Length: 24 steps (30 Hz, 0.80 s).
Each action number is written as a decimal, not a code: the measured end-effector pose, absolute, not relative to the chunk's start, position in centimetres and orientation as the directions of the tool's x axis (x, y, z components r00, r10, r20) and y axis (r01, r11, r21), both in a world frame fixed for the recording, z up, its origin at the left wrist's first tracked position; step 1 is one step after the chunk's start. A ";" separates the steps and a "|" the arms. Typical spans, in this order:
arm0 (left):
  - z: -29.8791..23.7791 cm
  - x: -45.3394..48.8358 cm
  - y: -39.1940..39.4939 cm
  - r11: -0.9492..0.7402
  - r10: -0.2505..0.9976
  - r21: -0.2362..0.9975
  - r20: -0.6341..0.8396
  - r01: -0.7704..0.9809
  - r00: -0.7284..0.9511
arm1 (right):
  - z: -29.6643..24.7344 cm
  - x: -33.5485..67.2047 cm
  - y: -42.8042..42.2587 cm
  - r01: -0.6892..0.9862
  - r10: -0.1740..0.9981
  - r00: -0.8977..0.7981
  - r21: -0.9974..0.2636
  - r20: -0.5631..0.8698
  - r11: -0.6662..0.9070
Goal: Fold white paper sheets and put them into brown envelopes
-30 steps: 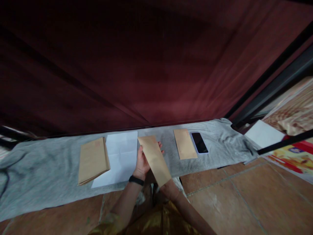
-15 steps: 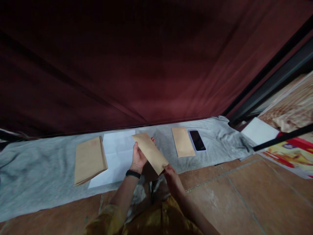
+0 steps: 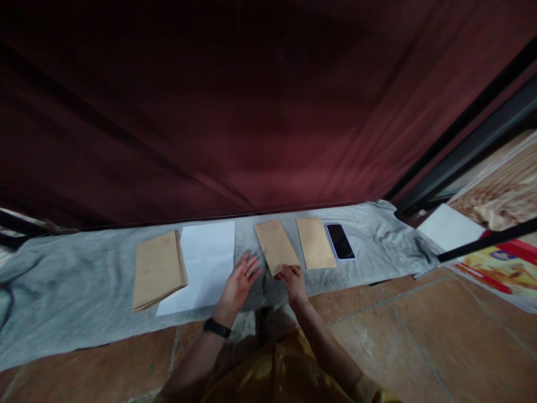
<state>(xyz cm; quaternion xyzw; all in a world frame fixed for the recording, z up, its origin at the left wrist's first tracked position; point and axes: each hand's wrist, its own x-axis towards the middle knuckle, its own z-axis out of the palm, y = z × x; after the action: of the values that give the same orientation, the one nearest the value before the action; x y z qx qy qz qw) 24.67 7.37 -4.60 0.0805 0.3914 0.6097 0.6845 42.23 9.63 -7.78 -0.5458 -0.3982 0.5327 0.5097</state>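
Note:
My right hand (image 3: 293,284) pinches the near end of a brown paper envelope (image 3: 274,243), whose far end reaches over the grey cloth. With fingers spread, my left hand (image 3: 240,281) is apart from that envelope, just to its left and beside the edge of a white paper sheet (image 3: 210,252). A second brown envelope (image 3: 315,243) lies flat to the right of the held one. Left of the sheet, partly over it, rests a stack of brown envelopes (image 3: 157,268).
A phone (image 3: 340,242) lies right of the second envelope. Grey cloth (image 3: 84,280) runs below a dark red curtain (image 3: 272,140), with brown floor tiles (image 3: 398,330) in front. Black frame bars (image 3: 470,134) and a colourful printed box (image 3: 499,266) stand at the right.
My left hand has let go of the envelope and moved away to the left. The envelope, still in my right hand, has moved right and is turned over, showing a faint reddish print.

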 end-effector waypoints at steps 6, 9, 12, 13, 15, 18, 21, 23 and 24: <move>-4.6 22.3 1.6 0.240 0.916 0.773 -0.381 -0.587 -0.128 | -8.8 44.4 8.7 -0.310 0.954 0.000 -0.907 -0.301 -0.286; -4.4 20.7 0.3 0.218 0.899 0.855 -0.363 -0.471 -0.243 | -9.4 45.7 8.2 -0.383 0.962 -0.090 -0.883 -0.256 -0.271; -4.1 19.0 0.1 0.202 0.887 0.931 -0.305 -0.303 -0.346 | -9.7 46.3 7.9 -0.436 0.950 -0.084 -0.846 -0.300 -0.306; -3.9 18.4 0.1 0.194 0.887 0.954 -0.270 -0.229 -0.375 | -9.7 46.4 7.8 -0.443 0.944 -0.082 -0.837 -0.320 -0.322; -3.6 17.3 0.2 0.164 0.883 0.981 -0.192 -0.102 -0.429 | -9.5 46.5 7.5 -0.438 0.934 -0.083 -0.830 -0.347 -0.347; -3.4 15.8 -0.1 0.099 0.860 0.995 -0.081 0.010 -0.504 | -9.3 46.6 6.8 -0.354 0.916 -0.025 -0.854 -0.400 -0.382; -3.5 14.5 -0.6 0.098 0.857 0.969 0.035 0.228 -0.515 | -9.4 46.4 5.7 -0.228 0.903 0.072 -0.888 -0.424 -0.399; -3.7 13.7 -0.7 0.125 0.858 0.918 0.091 0.377 -0.506 | -9.6 45.7 4.8 -0.148 0.929 0.074 -0.925 -0.364 -0.350; -3.7 13.2 -0.7 0.152 0.848 0.887 0.110 0.436 -0.518 | -9.7 45.1 4.4 -0.108 0.948 0.052 -0.946 -0.313 -0.307</move>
<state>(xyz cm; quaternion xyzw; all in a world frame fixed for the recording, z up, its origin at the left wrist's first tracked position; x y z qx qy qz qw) 13.19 -0.73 -3.74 0.4411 0.7279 0.4790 0.2149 45.05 4.39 -9.69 -0.5640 -0.3723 0.5789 0.4562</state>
